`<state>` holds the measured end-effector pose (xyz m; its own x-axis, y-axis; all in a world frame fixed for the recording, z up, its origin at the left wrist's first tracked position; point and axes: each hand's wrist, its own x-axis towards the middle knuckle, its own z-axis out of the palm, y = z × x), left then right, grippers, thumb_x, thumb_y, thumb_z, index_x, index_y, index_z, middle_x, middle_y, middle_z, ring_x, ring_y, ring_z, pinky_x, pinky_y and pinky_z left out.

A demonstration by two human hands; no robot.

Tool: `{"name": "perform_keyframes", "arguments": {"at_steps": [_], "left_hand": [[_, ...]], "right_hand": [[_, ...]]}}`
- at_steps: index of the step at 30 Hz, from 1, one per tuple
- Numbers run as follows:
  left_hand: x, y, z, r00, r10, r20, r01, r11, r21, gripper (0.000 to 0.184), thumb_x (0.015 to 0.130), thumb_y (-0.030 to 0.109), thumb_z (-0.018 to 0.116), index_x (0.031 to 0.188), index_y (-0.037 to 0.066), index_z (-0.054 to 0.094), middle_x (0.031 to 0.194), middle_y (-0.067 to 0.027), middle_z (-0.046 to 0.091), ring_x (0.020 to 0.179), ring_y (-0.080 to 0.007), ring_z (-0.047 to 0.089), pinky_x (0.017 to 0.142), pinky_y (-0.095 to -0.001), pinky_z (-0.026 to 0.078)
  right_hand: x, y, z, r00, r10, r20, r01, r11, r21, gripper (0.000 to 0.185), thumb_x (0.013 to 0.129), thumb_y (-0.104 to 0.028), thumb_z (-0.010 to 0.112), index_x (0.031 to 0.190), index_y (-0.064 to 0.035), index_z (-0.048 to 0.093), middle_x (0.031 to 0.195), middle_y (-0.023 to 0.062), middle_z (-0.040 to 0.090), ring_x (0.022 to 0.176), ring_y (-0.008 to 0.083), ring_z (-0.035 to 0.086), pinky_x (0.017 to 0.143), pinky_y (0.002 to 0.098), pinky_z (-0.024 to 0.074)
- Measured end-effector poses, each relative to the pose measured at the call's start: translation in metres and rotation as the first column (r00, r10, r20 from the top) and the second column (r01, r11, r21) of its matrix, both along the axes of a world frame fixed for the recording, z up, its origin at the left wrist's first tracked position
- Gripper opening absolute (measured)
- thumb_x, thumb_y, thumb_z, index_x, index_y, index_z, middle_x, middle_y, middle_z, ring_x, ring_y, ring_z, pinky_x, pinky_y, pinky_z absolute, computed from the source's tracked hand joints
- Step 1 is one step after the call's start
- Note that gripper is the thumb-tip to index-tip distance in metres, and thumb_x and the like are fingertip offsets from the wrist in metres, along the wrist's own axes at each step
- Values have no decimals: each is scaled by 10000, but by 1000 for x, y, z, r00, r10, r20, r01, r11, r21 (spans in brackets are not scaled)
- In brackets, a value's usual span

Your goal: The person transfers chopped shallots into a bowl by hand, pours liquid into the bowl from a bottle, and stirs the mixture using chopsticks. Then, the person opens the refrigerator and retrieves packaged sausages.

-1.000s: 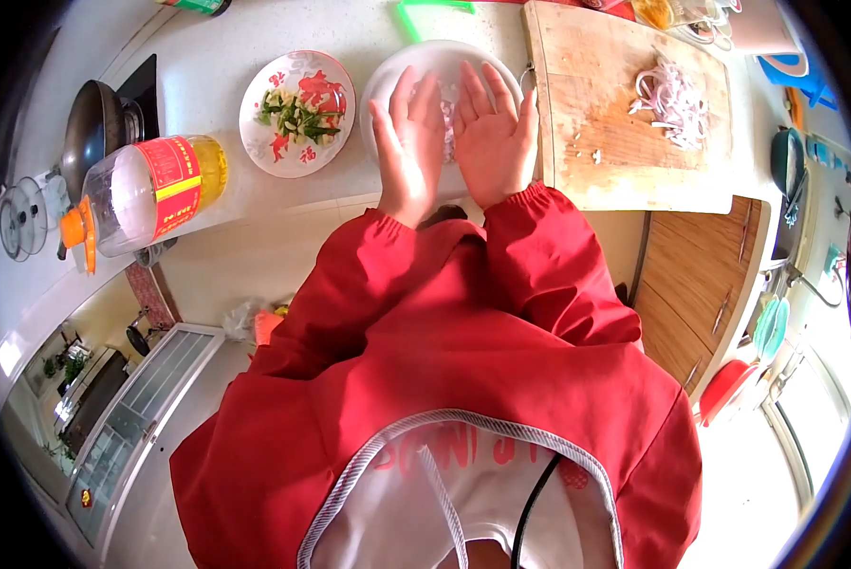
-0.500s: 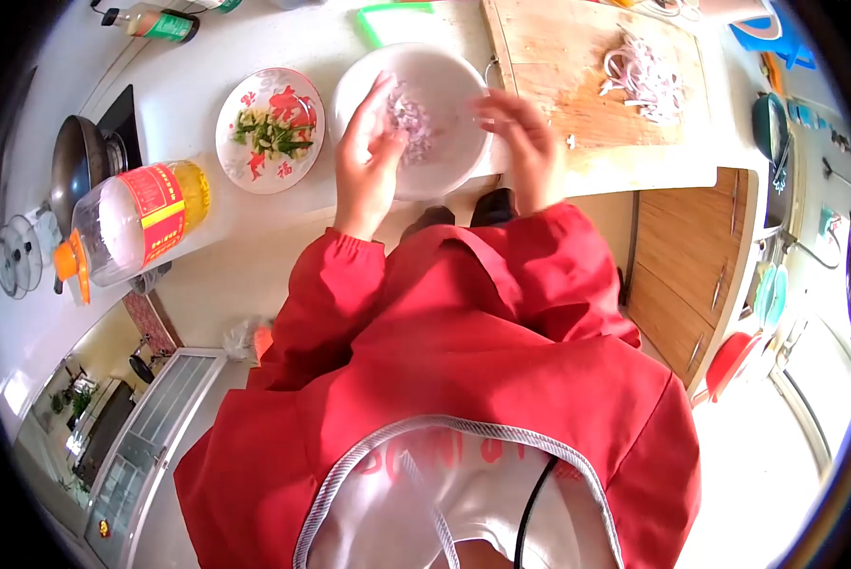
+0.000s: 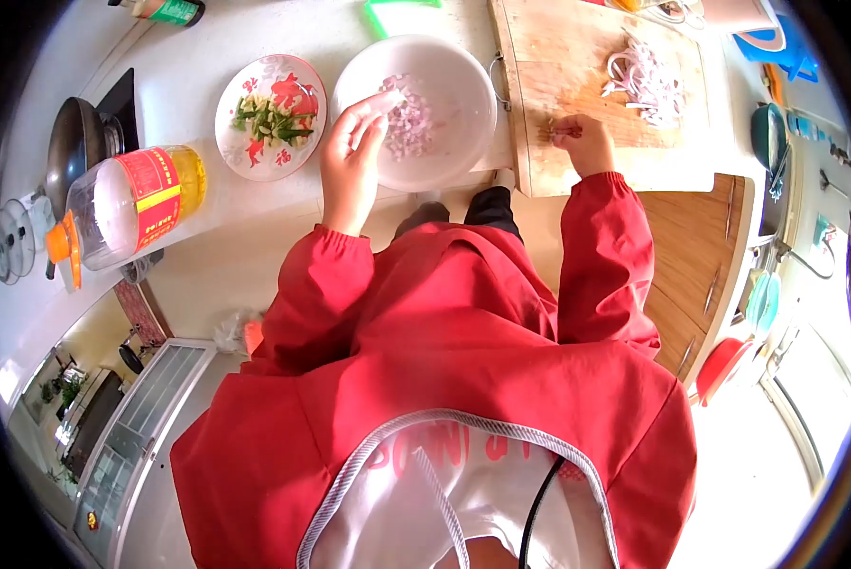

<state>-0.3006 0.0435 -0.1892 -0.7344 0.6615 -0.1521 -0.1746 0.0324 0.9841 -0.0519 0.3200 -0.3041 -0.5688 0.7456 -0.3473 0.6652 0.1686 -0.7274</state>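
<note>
Onion bits (image 3: pixel 410 130) sitting in bowl (image 3: pixel 465 90), walls holding them in | left hand (image 3: pixel 349 166) over bowl's rim, fingers curling loosely | right hand (image 3: pixel 589 149) right of bowl, fingers pinching, can't tell what

Pale wood board (image 3: pixel 577 95), glossy white bowl (image 3: pixel 459 142), red cloth sleeves (image 3: pixel 608 266)

Green-labelled bottle (image 3: pixel 173 10) cut off, text seemingly blurred.

The single head camera is looking forward and steeply down from the wearer's head, taking in the red garment (image 3: pixel 444 379) close up and the counter (image 3: pixel 184 85) farther off.
</note>
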Motion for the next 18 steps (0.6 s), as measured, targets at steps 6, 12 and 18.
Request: {"name": "perform_keyframes", "arguments": {"at_steps": [6, 12, 18], "left_hand": [[-5, -17, -2, 999, 39, 32, -39, 999, 1, 251, 972, 26, 510, 1194, -49, 599, 1217, -134, 644, 1144, -181, 603, 1026, -303, 454], [-7, -33, -6, 995, 80, 66, -79, 997, -17, 238, 979, 24, 500, 1180, -60, 596, 1199, -152, 644, 1145, -214, 608, 1044, -327, 458], [-5, -38, -10, 992, 89, 91, -86, 996, -27, 228, 975, 35, 514, 1161, -58, 608, 1179, -144, 654, 1132, -210, 614, 1037, -328, 459]], "right_hand": [[-34, 4, 59, 979, 193, 68, -205, 934, 292, 179, 774, 0, 620, 918, -49, 714, 867, 123, 711, 820, 245, 689, 737, 337, 537], [-31, 12, 55, 897, 432, 98, -442, 879, 176, 241, 742, 50, 610, 958, -34, 673, 942, 84, 683, 855, 226, 666, 774, 326, 530], [-30, -2, 62, 841, 541, -2, -523, 815, 251, 248, 699, 69, 635, 929, -23, 633, 936, 64, 628, 800, 203, 628, 762, 305, 522]]}}
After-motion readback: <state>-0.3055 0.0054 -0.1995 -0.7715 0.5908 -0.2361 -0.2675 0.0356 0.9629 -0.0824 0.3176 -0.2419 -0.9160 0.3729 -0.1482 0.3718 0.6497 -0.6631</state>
